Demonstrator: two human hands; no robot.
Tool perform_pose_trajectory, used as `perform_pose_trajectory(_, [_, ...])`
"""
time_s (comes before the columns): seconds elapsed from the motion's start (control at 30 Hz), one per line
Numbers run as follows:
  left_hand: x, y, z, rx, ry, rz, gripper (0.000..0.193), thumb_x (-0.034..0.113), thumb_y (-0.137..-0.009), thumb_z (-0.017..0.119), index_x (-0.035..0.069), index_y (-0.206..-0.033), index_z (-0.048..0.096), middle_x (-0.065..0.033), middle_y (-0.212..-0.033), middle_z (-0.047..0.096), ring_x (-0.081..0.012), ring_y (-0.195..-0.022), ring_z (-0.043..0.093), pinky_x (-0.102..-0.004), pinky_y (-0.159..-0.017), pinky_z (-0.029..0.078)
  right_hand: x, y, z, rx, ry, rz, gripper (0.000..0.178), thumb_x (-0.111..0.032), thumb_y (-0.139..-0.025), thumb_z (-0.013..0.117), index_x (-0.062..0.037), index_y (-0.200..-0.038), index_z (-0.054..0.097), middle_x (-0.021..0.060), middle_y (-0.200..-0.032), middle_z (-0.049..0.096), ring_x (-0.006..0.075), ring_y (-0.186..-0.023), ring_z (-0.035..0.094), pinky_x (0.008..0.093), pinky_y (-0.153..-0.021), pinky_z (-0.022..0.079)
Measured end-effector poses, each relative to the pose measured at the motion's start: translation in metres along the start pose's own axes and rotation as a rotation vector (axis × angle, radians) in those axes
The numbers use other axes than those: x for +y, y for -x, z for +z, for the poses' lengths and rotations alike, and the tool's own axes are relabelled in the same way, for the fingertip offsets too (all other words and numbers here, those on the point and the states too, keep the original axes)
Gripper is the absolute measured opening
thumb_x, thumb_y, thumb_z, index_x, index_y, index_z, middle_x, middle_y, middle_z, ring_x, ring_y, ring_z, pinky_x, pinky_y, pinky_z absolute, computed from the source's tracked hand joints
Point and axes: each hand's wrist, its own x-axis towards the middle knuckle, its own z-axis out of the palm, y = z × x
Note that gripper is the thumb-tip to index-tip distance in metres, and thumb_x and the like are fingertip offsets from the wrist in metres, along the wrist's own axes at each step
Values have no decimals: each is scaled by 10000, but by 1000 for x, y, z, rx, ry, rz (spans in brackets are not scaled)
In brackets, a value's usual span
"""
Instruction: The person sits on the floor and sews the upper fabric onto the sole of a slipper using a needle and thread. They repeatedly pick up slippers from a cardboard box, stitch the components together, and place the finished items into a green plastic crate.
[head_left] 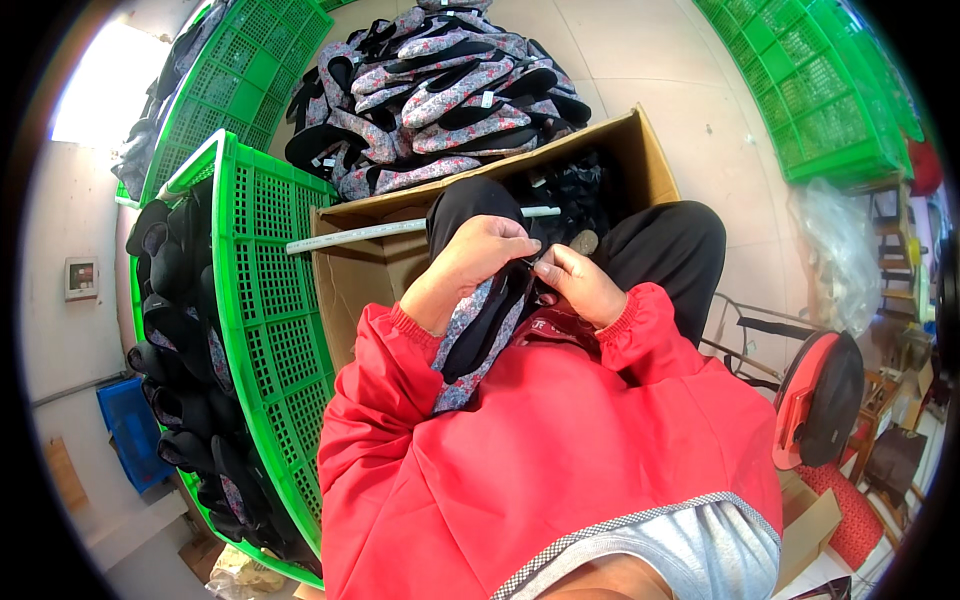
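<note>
A slipper (462, 362) with grey floral fabric and a black inside rests on my lap, its far end up between my hands. My left hand (470, 262) is closed on that end, thumb and fingers pinched at the dark tip. Close against it, my right hand (582, 284) is closed too, its fingertips around a small dark item at the slipper's end, too small to name. The two hands almost touch above my black-trousered knees. My fingers partly cover the slipper's far end.
An open cardboard box (655, 160) with dark things inside stands before my knees, a pale ruler-like strip (370, 235) across it. Beyond lies a heap of floral slippers (440, 95). Green crates (285, 290) of black slippers stand left; another green crate (800, 90) and a stool (820, 400) are right.
</note>
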Motion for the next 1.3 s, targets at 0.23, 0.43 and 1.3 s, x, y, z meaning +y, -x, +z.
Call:
perform_pose_trajectory(0.23, [0, 0, 5, 35, 29, 33, 155, 141, -893, 691, 5, -819, 697, 9, -720, 635, -56, -622, 553, -213, -560, 425, 7, 0, -4, -2, -82, 25, 182, -229, -1030, 545, -62, -961, 523, 2, -854, 522, 90, -699, 472, 238, -655, 426])
perform_pose_trajectory(0.43, [8, -4, 10, 207, -85, 152, 209, 176, -934, 654, -24, -922, 717, -8, -746, 655, -68, -679, 583, -217, -634, 468, 6, 16, 3, 140, -235, 63, 153, -212, -1022, 551, -65, -979, 543, 13, -838, 555, 87, -654, 486, 223, -607, 419])
perform_pose_trajectory(1.3, [4, 33, 4, 134, -573, 584, 99, 105, -795, 714, 19, -844, 724, -92, -807, 632, -257, -826, 612, -344, -744, 490, 21, 4, 18, 441, -38, -262, 128, -111, -908, 713, -31, -861, 624, -32, -712, 581, 36, -627, 521, 203, -579, 424])
